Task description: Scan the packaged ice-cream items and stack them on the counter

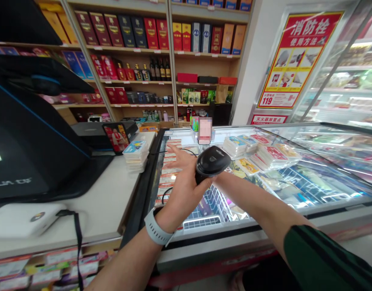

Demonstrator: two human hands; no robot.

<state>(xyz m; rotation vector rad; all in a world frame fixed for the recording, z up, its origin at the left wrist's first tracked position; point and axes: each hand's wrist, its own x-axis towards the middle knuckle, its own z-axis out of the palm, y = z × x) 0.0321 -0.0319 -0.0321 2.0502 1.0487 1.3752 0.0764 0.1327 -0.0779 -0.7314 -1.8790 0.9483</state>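
In the head view my left hand, with a pale watch band at the wrist, is wrapped round the handle of a black barcode scanner. The scanner is held above the glass top of a chest freezer. My right arm crosses behind it, and my right hand shows to its left, fingers spread, with nothing visible in them. A black cable runs near those fingers. Left of the hands, a stack of flat packs stands on the counter. More stacked packs lie on the freezer glass to the right.
A phone-like screen, blurred out, stands at the freezer's far edge. On the left counter are a dark checkout terminal, a small display and a white device. Shelves of boxes and bottles line the back wall.
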